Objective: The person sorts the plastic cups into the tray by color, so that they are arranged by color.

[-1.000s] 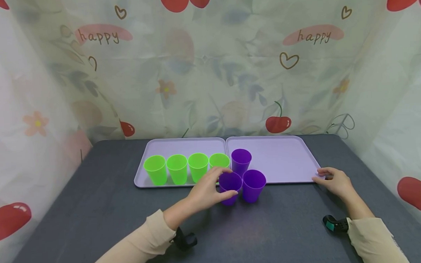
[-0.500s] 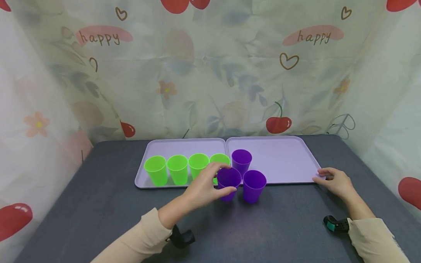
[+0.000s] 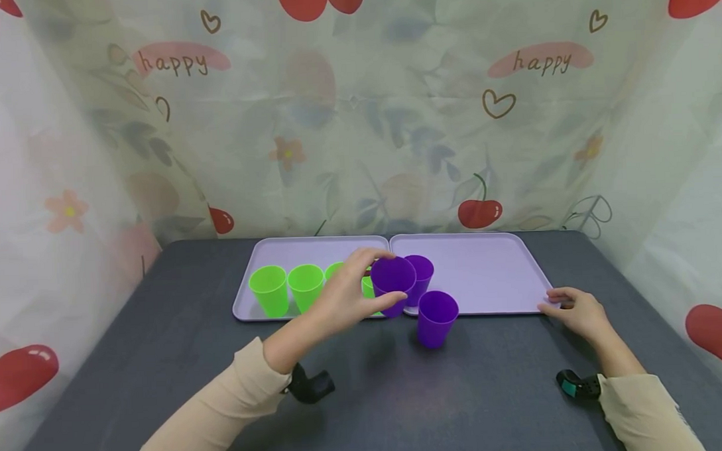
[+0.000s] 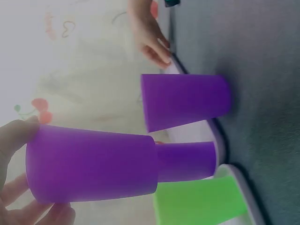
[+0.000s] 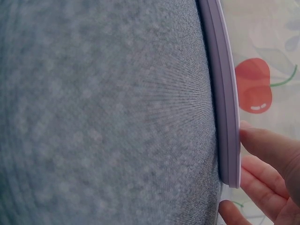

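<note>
My left hand [image 3: 347,294] grips a purple cup [image 3: 394,277] by its rim, fingers on the far side and thumb on the near side. That cup is lifted off the table; the left wrist view shows the held cup [image 4: 93,164] close up. Behind it, partly covered, another purple cup [image 3: 423,271] stands on the right tray [image 3: 482,274]. A third purple cup [image 3: 437,322] stands upright on the table before the trays. At the right tray's front corner, my right hand [image 3: 579,314] holds the edge; the right wrist view shows its thumb [image 5: 260,140] against the tray rim [image 5: 227,108].
Several green cups [image 3: 270,292] stand in a row on the left tray [image 3: 320,247], some partly hidden by my left hand. The two lilac trays lie side by side on the dark table [image 3: 463,401]. A patterned curtain [image 3: 358,152] hangs behind and at both sides.
My left hand has raised the purple cup from the table and carried it forward, toward the trays. My right hand stays at the tray corner.
</note>
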The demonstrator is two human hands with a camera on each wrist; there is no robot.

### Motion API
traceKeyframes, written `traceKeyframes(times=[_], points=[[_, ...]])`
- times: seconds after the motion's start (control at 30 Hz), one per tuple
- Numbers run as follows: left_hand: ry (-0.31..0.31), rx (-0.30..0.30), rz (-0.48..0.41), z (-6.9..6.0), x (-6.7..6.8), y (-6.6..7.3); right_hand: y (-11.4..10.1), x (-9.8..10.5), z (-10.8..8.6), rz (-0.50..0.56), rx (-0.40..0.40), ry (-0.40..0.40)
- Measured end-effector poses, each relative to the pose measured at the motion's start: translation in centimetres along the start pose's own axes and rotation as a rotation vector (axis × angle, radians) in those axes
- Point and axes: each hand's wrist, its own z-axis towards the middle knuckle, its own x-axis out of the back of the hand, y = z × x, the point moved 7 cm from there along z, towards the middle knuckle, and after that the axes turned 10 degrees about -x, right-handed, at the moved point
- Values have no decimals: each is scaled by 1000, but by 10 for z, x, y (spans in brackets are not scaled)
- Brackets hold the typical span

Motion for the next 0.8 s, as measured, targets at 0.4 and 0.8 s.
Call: traceKeyframes(times=[0.4, 0.8], points=[[34, -23, -1, 16, 13, 9, 0, 1, 0, 2, 3, 1], [65, -39, -102, 40, 7, 18, -1, 2, 1, -4, 8, 20]])
